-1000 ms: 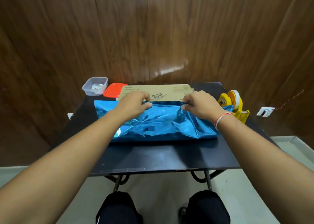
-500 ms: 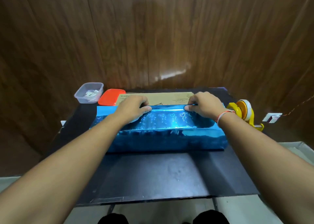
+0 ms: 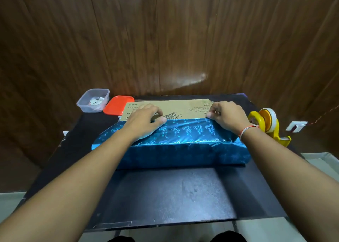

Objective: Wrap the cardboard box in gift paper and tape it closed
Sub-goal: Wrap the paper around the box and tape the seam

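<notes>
- My left hand (image 3: 145, 121) and right hand (image 3: 227, 116) each pinch the gift paper (image 3: 183, 142) edge, thumbs seemingly underneath.
- The cardboard box (image 3: 170, 107) lies crosswise under both grips; bare top beyond them.
- Tape dispenser (image 3: 266, 122) just beside my right grip.

Dim, warm indoor light falls from above. A pale glare streak sits on the wood-panelled wall (image 3: 190, 80), and the foil gift paper (image 3: 183, 150) glints. Wide-angle distortion bends the edges; detail is soft.
</notes>
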